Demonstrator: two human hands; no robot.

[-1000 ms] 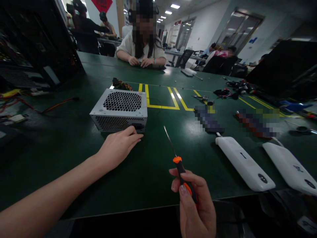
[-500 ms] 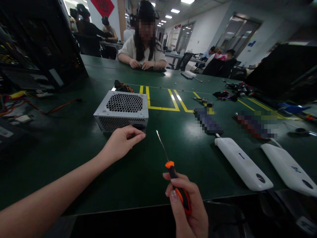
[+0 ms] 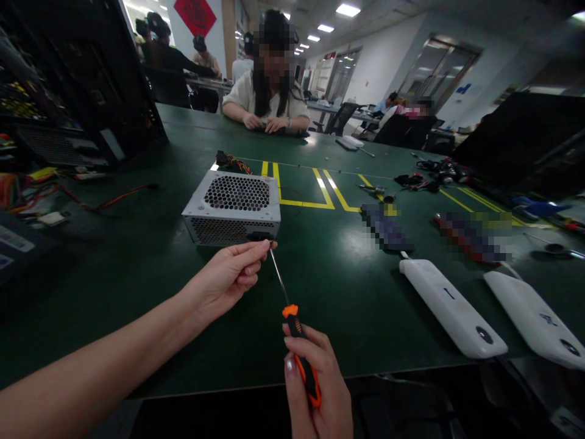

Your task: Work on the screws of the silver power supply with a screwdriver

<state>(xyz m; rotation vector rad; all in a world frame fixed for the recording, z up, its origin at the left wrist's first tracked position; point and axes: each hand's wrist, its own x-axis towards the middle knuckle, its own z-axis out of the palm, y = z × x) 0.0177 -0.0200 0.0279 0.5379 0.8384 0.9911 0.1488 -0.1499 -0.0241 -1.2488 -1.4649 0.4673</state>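
A screwdriver (image 3: 299, 347) with an orange and black handle is gripped in my right hand (image 3: 322, 381), its shaft pointing up and away. The tip meets the pinched thumb and finger of my left hand (image 3: 231, 271). Whatever sits between those fingertips is too small to make out. Just behind my left hand stands a grey power supply unit (image 3: 196, 204) with a honeycomb grille on top, its perforated side facing me. Dark cables with a few coloured wires (image 3: 233, 162) lie at its rear.
An open black computer case (image 3: 91, 91) towers at the left beside loose wires (image 3: 114, 198). Two white power banks (image 3: 450, 308) with blurred phones lie to the right, near more cables (image 3: 434, 174). Across the green table (image 3: 347, 274) sits another person (image 3: 269, 91).
The screwdriver has moved left and its tip has come to my left fingertips. My left hand has turned, its pinch now raised in front of the power supply's corner.
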